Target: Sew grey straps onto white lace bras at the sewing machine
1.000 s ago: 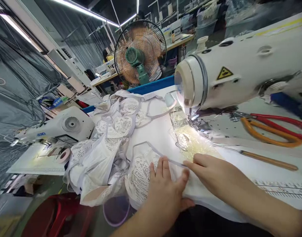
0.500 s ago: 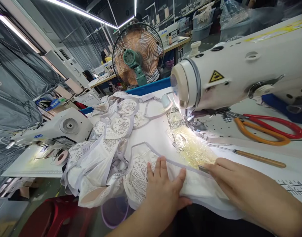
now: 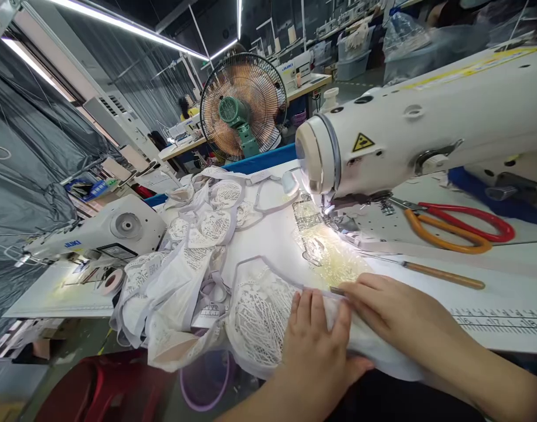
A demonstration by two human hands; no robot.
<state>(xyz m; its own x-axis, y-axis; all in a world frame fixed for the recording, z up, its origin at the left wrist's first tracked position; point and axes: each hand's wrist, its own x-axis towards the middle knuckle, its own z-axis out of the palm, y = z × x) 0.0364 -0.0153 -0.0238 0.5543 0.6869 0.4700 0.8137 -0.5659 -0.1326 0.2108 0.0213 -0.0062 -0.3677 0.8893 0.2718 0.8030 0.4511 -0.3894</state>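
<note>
A white lace garment (image 3: 259, 316) lies along the near edge of the worktop (image 3: 268, 240), its rounded cup covered in an openwork leaf-like pattern and bordered by a smooth pale-grey band, its plainer side panel running rightward beneath the hands. To its left, similar garments form a loose, crumpled pile (image 3: 211, 225) of lace, straps and soft folds, part of it drooping past the edge above a purple plastic bin (image 3: 207, 406). A smooth strip of bare white surface separates the cup from the glossy, crinkled yellowish film (image 3: 334, 264) beside the rounded metal sewing machine (image 3: 378, 135). Right of that, scissors (image 3: 413, 221) with orange and red handles and a slim wooden-handled tool (image 3: 444, 275) lie clear of the fingers. The left hand (image 3: 321, 340) rests palm down and open on the garment, thumb apart. The right hand (image 3: 387, 308) bends its fingertips together at the upper band, by a small dark sliver; what they grip, I cannot tell.
</note>
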